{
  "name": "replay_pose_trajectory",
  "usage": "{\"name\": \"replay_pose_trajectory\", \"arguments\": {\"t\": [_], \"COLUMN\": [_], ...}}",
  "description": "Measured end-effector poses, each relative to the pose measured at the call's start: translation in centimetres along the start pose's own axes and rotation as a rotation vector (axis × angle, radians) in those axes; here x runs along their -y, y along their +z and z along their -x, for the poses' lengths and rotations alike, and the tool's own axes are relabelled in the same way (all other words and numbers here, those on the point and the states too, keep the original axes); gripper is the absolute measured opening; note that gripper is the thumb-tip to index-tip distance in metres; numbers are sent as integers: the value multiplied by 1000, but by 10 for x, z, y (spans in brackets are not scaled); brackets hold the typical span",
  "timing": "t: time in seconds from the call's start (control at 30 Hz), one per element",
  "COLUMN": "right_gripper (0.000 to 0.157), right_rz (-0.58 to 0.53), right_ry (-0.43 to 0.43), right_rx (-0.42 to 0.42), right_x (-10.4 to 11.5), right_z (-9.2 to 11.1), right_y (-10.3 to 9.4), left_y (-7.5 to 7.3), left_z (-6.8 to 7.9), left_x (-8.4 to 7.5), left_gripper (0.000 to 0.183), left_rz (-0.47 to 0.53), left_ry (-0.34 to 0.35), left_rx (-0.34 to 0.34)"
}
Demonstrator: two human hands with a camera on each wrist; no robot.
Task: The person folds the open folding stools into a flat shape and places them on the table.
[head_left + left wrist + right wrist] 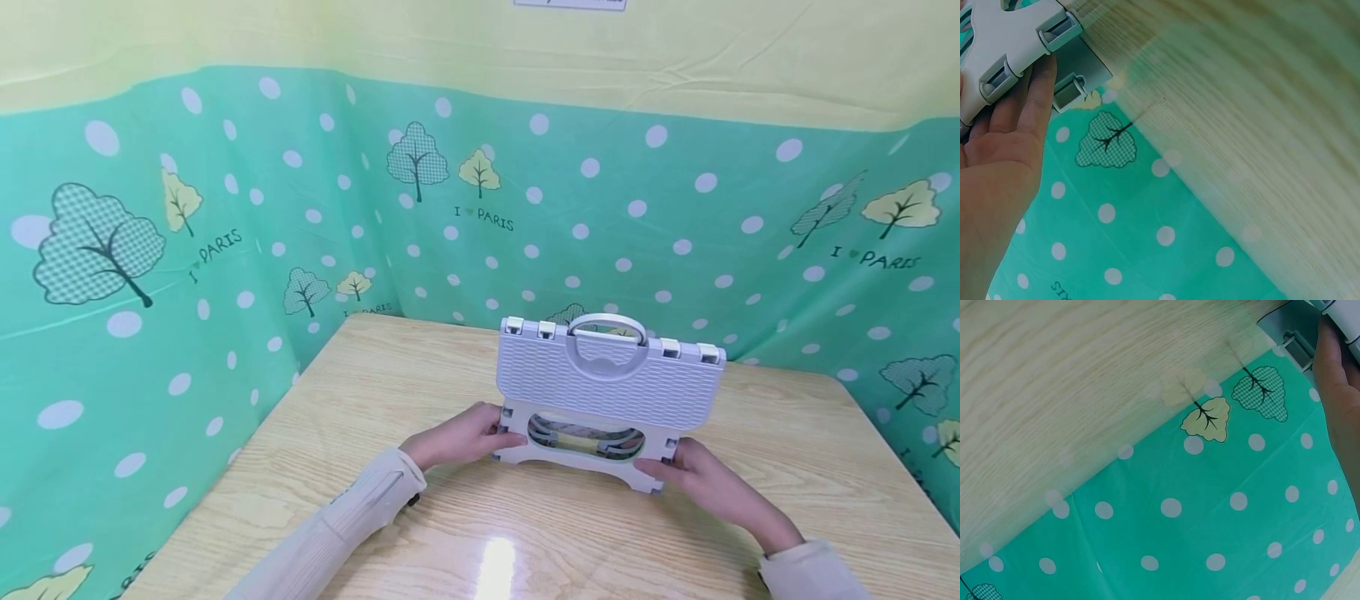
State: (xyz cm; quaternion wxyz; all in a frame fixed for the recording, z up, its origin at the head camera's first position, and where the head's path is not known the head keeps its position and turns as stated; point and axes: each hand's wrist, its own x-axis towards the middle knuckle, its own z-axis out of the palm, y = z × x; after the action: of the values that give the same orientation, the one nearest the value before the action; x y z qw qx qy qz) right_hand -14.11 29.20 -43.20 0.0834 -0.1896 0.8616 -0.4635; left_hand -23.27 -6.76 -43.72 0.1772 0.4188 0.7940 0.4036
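A pale grey-lilac plastic folding step stool [540,367] stands at the table's middle right, its textured panel facing me and a carry loop [611,318] on top. Below the panel is a smooth leg frame [517,452] with a wide oval opening, through which curved struts show. My left hand [461,435] grips the frame's left side, thumb across its front face and fingers behind. On the opposite side my right hand [705,483] holds the frame the same way. In the left wrist view the fingers lie behind the hinged edge [1019,37]; the right wrist view catches only a corner [1346,319] of the stool.
The wood-grain table [405,367] is glossy, with a bright light reflection [495,567] near the front. A green and yellow curtain [480,167] with white dots and printed trees hangs behind the table and along both sides.
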Motion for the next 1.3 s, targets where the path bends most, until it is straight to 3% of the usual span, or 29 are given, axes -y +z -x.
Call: {"name": "replay_pose_trajectory", "arguments": {"t": [1.07, 1.3], "right_gripper": [46, 33], "right_rz": [-41, 85], "right_ry": [-10, 2], "right_rx": [18, -23], "right_x": [2, 8], "right_z": [3, 6], "right_y": [-3, -13], "left_y": [-2, -8], "left_z": [1, 3], "left_x": [2, 0], "left_gripper": [37, 33], "left_rz": [14, -58], "left_ry": [11, -9], "left_rx": [25, 36]}}
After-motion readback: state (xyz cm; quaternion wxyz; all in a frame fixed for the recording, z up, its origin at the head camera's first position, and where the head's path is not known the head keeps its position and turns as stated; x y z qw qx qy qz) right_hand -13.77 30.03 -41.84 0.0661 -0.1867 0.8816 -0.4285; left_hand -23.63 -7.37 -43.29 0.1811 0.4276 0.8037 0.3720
